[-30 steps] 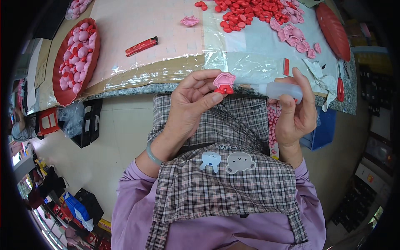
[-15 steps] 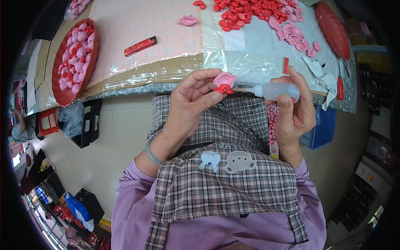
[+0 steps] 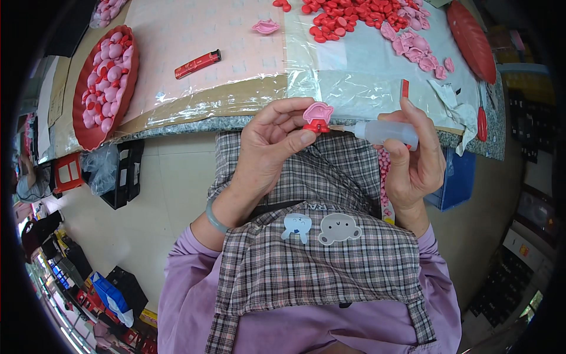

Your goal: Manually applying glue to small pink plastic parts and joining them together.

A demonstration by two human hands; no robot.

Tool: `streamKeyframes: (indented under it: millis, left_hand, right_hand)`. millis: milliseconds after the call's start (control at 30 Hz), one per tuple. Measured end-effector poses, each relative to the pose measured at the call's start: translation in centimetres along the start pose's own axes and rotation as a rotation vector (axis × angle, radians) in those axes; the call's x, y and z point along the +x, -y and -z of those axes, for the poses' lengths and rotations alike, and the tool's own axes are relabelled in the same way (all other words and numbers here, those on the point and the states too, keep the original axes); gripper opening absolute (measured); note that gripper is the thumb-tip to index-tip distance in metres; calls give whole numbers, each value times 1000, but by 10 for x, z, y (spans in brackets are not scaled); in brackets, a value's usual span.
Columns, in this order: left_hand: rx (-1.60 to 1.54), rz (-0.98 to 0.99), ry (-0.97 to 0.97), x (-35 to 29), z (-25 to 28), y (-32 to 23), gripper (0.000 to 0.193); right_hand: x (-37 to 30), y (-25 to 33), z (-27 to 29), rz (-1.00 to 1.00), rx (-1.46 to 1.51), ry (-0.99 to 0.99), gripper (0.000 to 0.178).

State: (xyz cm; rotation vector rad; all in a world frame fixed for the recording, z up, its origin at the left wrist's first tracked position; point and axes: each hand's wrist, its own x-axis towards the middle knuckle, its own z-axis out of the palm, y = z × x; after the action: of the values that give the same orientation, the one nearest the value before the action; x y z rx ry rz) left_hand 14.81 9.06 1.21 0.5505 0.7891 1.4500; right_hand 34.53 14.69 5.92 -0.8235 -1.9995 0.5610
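Between the thumb and fingers of my left hand [image 3: 272, 137] is a small moulded figure [image 3: 319, 113], with a hollow pink top and a red lower part. My right hand [image 3: 415, 159] grips a translucent squeeze bottle [image 3: 386, 133], tipped on its side. Its thin nozzle [image 3: 345, 128] points left and ends at or very near the red part; contact is hard to tell. Both hands are over my lap at the table's near edge. On the table beyond lie a loose pink moulded piece [image 3: 265, 26] and a red lighter [image 3: 197, 64].
A red scalloped tray [image 3: 132, 74] of pink and red pieces stands at the left. Heaps of red pieces [image 3: 348, 16] and pink pieces [image 3: 415, 53] lie at the far right, near another red tray [image 3: 470, 44]. Crumpled tissue [image 3: 451, 103] and a red-handled tool [image 3: 481, 124] sit at the right edge.
My right hand and the squeeze bottle have shifted slightly left, bringing the nozzle closer in at the red part. My left hand and the figure have hardly moved.
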Motion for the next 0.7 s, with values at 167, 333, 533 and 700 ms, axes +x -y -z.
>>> streamKeyframes:
  millis: [167, 333, 533, 700]
  left_hand:
    - [-6, 21, 5, 0, 2, -2, 42]
    - [-150, 59, 44, 0, 5, -2, 42]
    - [-165, 70, 62, 0, 5, -2, 43]
    - [-172, 67, 61, 1, 5, -2, 43]
  right_hand:
    - [-3, -2, -3, -57, 102, -63, 43]
    - [-4, -6, -10, -220, 372, -184, 47]
    - [-11, -11, -14, -322, 471, -248, 46]
    - [-11, -13, -15, -334, 483, -247, 46]
